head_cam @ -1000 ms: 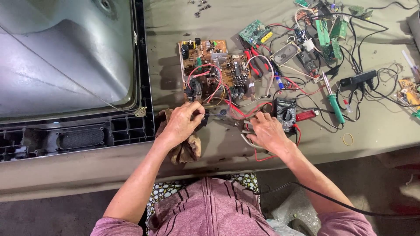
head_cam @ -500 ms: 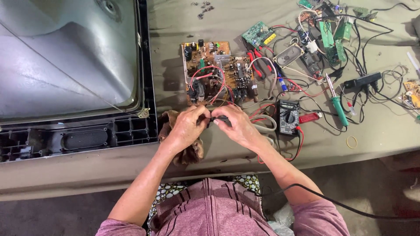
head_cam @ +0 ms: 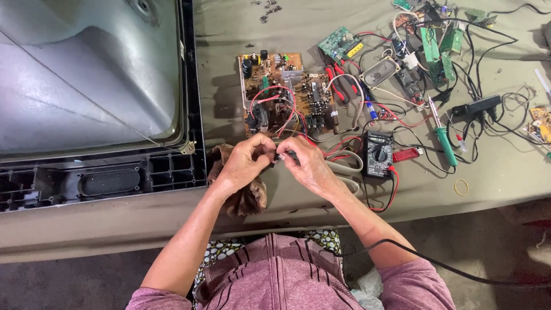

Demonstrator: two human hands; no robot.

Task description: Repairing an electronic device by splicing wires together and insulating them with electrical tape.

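My left hand (head_cam: 244, 162) and my right hand (head_cam: 307, 163) meet at the table's front edge, fingertips pinched together on a small dark part (head_cam: 279, 155) joined to wires. What the part is cannot be made out. Just beyond the hands lies a brown circuit board (head_cam: 284, 92) with red wires looping off it. A brown rag (head_cam: 248, 197) lies under my left wrist. A black multimeter (head_cam: 378, 152) with red and black leads sits right of my right hand.
A large grey picture tube in a black frame (head_cam: 92, 97) fills the left. Green boards (head_cam: 442, 49), a small speaker (head_cam: 379, 72), a green-handled soldering iron (head_cam: 443, 135), red-handled pliers (head_cam: 338, 83) and tangled cables crowd the right. A black cord (head_cam: 436, 264) crosses my right arm.
My right hand moved left from the multimeter leads to meet my left hand. Both now pinch the small dark part together.
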